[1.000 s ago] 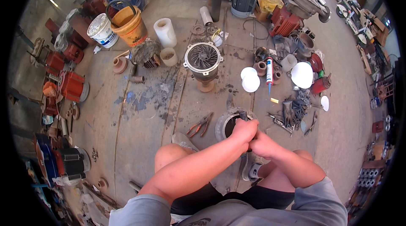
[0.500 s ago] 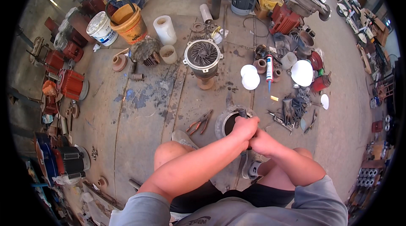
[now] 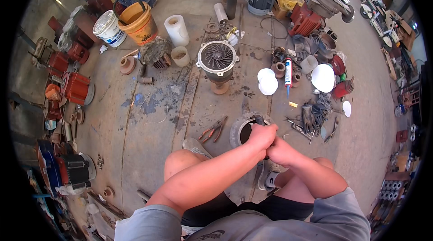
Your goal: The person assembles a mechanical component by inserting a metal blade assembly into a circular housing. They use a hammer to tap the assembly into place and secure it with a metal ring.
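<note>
From the view's middle, the stained grey-brown floor (image 3: 149, 151) carries steel pliers with red handles (image 3: 219, 125) at six o'clock, a grey round metal housing (image 3: 235, 132) at four, black gloves (image 3: 308, 117) at three, two white round discs (image 3: 268, 86) at two, and an orange plastic bucket (image 3: 137, 25) between ten and eleven

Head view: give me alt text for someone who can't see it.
A person's left hand has its grip on a mostly hidden dark object at a round, hollow metal housing, with the right hand close against it. Red-handled pliers lie left of the housing; beyond stands a round metal part with vanes.
</note>
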The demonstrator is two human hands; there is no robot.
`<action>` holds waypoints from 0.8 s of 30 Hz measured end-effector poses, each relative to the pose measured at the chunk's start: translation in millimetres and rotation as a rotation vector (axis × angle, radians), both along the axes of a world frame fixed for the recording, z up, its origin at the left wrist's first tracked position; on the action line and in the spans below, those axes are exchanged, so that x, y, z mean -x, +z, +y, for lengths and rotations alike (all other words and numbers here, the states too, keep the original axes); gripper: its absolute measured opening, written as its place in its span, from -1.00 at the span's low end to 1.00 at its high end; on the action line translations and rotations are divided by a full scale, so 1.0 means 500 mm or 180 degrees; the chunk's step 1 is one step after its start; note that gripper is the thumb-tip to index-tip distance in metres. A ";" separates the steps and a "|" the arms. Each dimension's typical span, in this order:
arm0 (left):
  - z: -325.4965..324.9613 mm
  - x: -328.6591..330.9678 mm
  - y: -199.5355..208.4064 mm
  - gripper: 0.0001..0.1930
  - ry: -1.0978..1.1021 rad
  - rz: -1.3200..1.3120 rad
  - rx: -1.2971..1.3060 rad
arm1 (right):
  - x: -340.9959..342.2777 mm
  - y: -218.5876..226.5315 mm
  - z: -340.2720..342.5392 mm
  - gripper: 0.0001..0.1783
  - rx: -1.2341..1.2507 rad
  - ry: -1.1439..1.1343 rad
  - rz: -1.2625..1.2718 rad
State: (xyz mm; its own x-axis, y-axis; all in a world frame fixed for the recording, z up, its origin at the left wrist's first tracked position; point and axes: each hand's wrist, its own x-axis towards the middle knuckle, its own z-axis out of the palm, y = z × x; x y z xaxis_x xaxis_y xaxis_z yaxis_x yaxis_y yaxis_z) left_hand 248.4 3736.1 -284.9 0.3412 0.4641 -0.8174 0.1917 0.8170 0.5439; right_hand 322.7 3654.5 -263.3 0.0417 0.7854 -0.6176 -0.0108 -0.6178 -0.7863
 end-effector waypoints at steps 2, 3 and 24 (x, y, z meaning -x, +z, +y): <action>0.001 0.000 -0.001 -0.39 -0.0020 -0.0007 -0.0035 | 0.000 0.001 0.000 -0.44 0.0046 0.0017 -0.0024; 0.001 0.001 0.001 -0.39 -0.0021 -0.0007 -0.0020 | -0.001 0.002 0.000 -0.44 0.0050 0.0033 -0.0016; 0.004 0.005 0.011 -0.32 -0.0031 -0.0064 0.0085 | -0.004 -0.014 -0.002 -0.42 0.0046 0.0077 -0.0051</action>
